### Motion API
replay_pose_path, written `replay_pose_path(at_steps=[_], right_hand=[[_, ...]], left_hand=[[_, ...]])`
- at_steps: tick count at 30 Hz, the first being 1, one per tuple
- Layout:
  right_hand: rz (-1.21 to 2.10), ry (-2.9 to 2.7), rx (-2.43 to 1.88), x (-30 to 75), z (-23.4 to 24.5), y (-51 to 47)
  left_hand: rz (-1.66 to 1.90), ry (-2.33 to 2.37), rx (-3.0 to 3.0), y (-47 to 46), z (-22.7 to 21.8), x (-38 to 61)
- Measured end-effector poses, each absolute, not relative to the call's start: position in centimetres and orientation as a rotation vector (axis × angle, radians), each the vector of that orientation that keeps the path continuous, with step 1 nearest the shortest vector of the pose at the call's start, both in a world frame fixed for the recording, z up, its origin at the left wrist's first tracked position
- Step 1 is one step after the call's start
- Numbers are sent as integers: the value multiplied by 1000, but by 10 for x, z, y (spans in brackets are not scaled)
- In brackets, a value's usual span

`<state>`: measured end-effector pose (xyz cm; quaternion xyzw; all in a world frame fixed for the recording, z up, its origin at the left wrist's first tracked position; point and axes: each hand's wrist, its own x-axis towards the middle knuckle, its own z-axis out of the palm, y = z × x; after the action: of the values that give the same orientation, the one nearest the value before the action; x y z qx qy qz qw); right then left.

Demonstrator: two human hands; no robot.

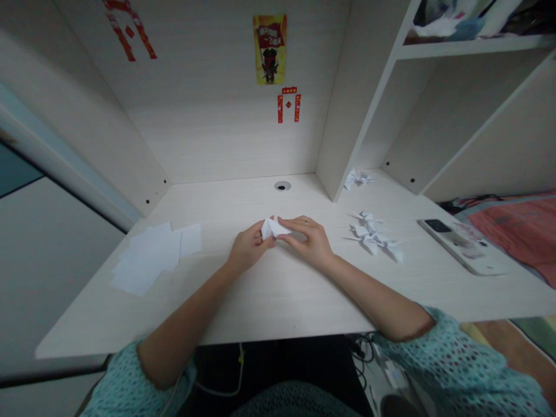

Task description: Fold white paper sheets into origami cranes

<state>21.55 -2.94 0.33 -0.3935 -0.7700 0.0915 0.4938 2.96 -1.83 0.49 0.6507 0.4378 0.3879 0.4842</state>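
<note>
Between my two hands, above the middle of the desk, is a small folded piece of white paper [270, 228] with creased, pointed flaps. My left hand [249, 246] pinches its left side, thumb in front and fingers behind. On the right side, the thumb and fingers of my right hand [310, 237] close on its other end. Parts of the paper are hidden by the fingertips. To the right of my right hand lie several folded paper cranes [371, 234] in a loose cluster. Flat sheets of white paper [145, 258] are spread in an overlapping pile on the left.
More folded paper pieces [358, 179] lie by the shelf divider [347, 127]. A white phone-like device [463, 246] rests at the right, near a red cloth [519, 226]. The desk's back wall [208, 116] carries stickers. Cables [362, 353] hang below the front edge.
</note>
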Motion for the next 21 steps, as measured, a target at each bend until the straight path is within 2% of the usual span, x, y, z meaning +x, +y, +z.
replay_pose_path(at_steps=[9, 21], right_hand=[[33, -1940, -961, 220, -4, -25], [18, -1986, -928, 221, -5, -26]], left_hand=[[933, 1193, 1865, -25, 11, 30], [984, 1272, 1953, -29, 16, 30]])
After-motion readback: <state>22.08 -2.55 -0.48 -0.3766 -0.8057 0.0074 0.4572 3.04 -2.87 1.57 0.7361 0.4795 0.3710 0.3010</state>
